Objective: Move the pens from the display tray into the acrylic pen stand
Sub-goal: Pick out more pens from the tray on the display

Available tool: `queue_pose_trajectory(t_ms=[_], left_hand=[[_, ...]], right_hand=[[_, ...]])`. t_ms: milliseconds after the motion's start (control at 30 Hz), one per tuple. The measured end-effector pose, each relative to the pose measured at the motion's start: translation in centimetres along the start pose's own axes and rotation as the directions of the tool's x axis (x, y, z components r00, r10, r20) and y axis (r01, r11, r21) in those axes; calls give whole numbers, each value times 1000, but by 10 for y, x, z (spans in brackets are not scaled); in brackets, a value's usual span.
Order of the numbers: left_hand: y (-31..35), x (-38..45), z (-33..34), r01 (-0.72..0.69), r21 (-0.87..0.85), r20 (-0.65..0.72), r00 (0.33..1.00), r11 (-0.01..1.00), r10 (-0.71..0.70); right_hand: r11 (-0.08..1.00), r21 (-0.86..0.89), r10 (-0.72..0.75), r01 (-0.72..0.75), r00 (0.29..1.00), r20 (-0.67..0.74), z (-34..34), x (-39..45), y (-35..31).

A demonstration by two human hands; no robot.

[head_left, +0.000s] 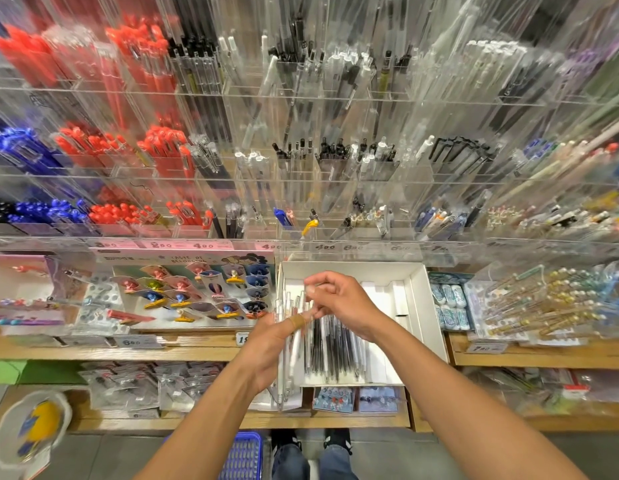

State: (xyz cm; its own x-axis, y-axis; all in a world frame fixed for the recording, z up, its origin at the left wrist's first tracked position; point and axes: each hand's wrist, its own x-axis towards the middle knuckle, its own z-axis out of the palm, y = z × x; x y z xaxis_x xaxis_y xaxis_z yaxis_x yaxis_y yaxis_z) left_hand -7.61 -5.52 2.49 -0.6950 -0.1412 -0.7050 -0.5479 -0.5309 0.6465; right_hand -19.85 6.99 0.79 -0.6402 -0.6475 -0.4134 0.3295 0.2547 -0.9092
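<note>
Dozens of pens fill the clear wall racks (301, 133) behind the shelf, with clip cards (197, 289) to the left and packaged goods (543, 306) to the right crowding the white display tray (419, 289). Its right half lies bare. Dark pens (335, 351) lie in the tray under both hands. The left hand (270, 344) grips white pens standing in the acrylic pen stand (284, 375) at the tray's left edge; the right hand (339, 303) pinches their tops.
</note>
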Motion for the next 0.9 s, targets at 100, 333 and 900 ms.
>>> queue_pose_trajectory(t_ms=[100,333,900], left_hand=[[-2,0,-4,38,-115,2,999,993,-38],[-5,0,-8,64,-211,-49,996,975,-76],[-10,2,-5,52,-142,-172,982,988,-77]], right_hand=[[908,-366,114,-206,960,-257,-7,8,28],[555,-738,181,-384,922,-343,14,8,82],[453,-754,87,-476,865,-494,39,9,88]])
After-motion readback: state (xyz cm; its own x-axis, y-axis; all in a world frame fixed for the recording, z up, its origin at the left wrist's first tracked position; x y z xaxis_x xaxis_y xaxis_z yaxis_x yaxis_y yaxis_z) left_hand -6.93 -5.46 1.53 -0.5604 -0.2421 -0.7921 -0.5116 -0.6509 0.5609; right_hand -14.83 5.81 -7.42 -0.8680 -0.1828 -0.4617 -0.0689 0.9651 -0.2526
